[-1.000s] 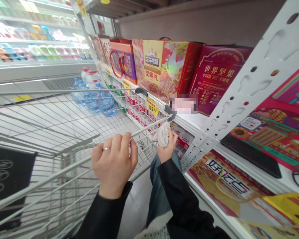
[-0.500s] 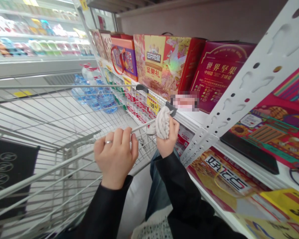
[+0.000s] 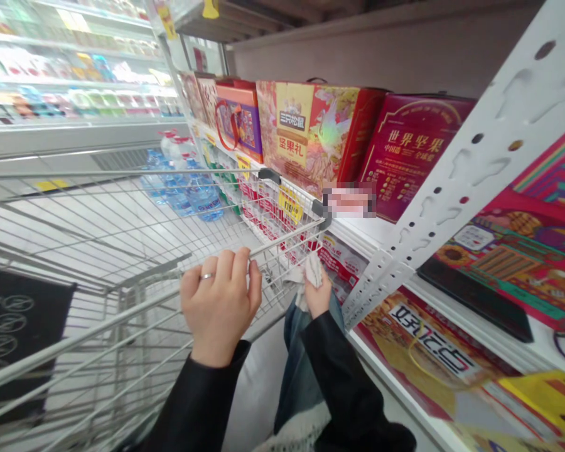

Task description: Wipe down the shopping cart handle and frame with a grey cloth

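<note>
White cloth (image 3: 312, 271) has dropped lower, bunched in closed right hand (image 3: 317, 298) just behind shopping cart rail (image 3: 287, 238); left hand (image 3: 220, 306) closed around rail; gift boxes (image 3: 320, 135) on shelf beside.

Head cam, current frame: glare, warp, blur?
Head view: wide-angle warp bends the perforated white shelf upright and shopping cart; glare washes out the refrigerated case at upper left; a pixelated mosaic patch masks something at the shelf edge.

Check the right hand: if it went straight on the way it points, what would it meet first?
The right hand, holding a crumpled white cloth, would probably meet the shopping cart's top rail first, though depth is hard to judge here.
</note>
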`<state>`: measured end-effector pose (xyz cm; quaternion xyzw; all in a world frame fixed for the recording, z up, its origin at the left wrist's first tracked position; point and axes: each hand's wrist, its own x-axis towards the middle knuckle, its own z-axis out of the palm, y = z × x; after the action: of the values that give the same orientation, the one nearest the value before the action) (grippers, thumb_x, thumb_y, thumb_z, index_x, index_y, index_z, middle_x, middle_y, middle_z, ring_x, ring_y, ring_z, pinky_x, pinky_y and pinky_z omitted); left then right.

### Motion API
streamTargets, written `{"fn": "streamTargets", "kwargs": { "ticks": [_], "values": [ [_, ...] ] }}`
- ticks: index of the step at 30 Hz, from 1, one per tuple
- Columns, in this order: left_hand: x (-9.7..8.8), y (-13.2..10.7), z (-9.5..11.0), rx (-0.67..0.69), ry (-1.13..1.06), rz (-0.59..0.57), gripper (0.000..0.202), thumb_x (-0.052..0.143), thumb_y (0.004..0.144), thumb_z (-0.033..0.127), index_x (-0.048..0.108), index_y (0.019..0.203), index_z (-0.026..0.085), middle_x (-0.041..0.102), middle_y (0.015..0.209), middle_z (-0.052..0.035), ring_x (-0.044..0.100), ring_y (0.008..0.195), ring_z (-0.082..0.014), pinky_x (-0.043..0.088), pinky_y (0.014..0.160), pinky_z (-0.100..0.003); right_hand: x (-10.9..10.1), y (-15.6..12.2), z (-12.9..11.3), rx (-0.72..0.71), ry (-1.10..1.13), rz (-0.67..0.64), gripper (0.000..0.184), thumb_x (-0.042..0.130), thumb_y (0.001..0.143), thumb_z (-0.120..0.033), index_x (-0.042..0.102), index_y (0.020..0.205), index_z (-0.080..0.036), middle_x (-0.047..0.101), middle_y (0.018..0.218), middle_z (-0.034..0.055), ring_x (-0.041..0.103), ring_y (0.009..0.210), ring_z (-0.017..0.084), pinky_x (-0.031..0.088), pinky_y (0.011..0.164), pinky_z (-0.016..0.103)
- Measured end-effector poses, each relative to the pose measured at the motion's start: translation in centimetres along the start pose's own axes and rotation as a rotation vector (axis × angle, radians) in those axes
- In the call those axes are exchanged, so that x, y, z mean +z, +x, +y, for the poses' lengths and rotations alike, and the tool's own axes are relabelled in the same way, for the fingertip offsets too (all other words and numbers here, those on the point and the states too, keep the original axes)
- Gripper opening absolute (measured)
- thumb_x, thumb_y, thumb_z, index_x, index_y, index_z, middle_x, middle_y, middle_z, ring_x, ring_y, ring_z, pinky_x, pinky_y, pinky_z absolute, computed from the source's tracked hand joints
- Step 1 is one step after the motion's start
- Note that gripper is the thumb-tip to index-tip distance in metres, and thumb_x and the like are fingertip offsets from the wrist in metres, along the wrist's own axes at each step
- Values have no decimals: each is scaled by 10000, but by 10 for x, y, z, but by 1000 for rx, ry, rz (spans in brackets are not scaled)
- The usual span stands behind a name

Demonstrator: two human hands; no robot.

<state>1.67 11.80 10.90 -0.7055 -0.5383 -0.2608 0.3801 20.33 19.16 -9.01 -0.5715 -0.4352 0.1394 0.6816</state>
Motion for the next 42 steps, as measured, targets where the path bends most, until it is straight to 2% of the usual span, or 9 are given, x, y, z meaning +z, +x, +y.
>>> {"fn": "streamTargets", "kwargs": {
  "ticks": [6,15,18,23,25,33,35,38,42],
  "values": [
    [-5,-1,-2,-7,-2,-14,234,578,979,330,622,1171,203,657,843,-35,569,851,-250,340,848,-432,10,17,-58,-261,76,16,688,626,784,-153,570,1469,-187,641,1239,116,683,1154,230,566,1044,396],
    [-1,0,-1,-20,-21,-12,226,574,983,296,629,1181,203,669,857,-36,573,854,-242,361,871,-421,-1,-40,31,-41,-167,-7,633,582,620,-176,713,1237,-119,626,870,44,672,803,215,623,792,371],
    [0,1,-1,-11,-20,-3,225,578,980,293,629,1179,201,664,850,-34,570,848,-238,363,870,-421,-1,-31,-2,-62,-139,1,637,569,685,-180,673,1310,-120,661,963,79,699,884,227,623,846,379],
    [-5,-2,-1,-15,-24,10,207,587,971,296,634,1150,204,661,831,-30,568,834,-240,357,854,-423,8,-3,-109,-323,43,-15,694,604,789,-145,552,1476,-230,612,1228,106,682,1151,240,570,1039,403],
    [-7,-3,-1,-15,-31,-1,226,591,966,294,632,1168,201,672,847,-35,571,842,-245,354,850,-425,14,0,-123,-390,89,-4,717,614,776,-128,544,1480,-245,588,1245,109,673,1173,248,564,1052,419],
    [-8,-2,-1,-16,-49,6,226,581,973,290,645,1172,201,681,847,-39,578,836,-247,342,840,-421,22,-62,10,-87,-59,51,647,582,749,-248,589,1390,-161,664,1161,171,690,1118,327,595,958,549],
    [-7,-2,-1,-15,-41,13,231,580,976,296,644,1176,199,679,843,-37,575,834,-244,346,851,-419,18,-70,24,-63,-76,56,616,576,737,-252,625,1342,-150,687,1055,150,708,1027,315,613,902,527],
    [-5,-2,0,-12,-44,8,232,585,974,299,641,1176,198,676,849,-38,575,849,-244,350,860,-421,13,-61,2,-57,-85,72,619,575,737,-232,619,1347,-139,698,1064,139,710,1031,284,624,909,468],
    [-6,-4,0,-18,-45,3,212,578,977,288,642,1161,204,677,846,-41,575,848,-245,346,861,-422,15,-29,-71,-264,-15,-10,703,602,750,-175,549,1451,-187,655,1251,140,678,1180,267,591,1031,435]
  ]
}}
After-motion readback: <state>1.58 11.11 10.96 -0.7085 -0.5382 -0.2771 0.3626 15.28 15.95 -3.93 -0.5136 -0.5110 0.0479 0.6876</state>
